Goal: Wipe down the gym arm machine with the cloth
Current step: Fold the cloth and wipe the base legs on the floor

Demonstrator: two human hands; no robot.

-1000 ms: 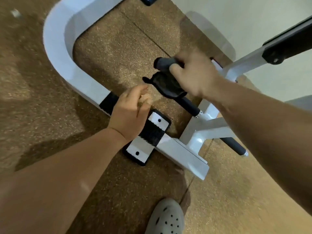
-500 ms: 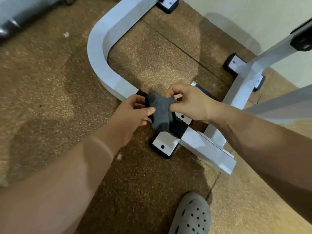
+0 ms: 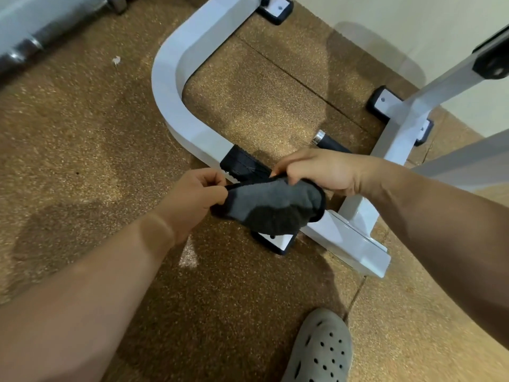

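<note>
Both hands hold the dark cloth [image 3: 271,208] stretched between them above the machine's white frame [image 3: 176,106]: the left hand [image 3: 192,199] pinches one edge, the right hand [image 3: 316,172] grips the other.

The left forearm [image 3: 96,271] and right forearm [image 3: 440,216] are bare as far as the frame shows, and so are the left hand [image 3: 192,197] and right hand [image 3: 319,172]. One foot wears a greyish clog [image 3: 319,351] (round vent holes dot its toe), probably moulded foam.
</note>
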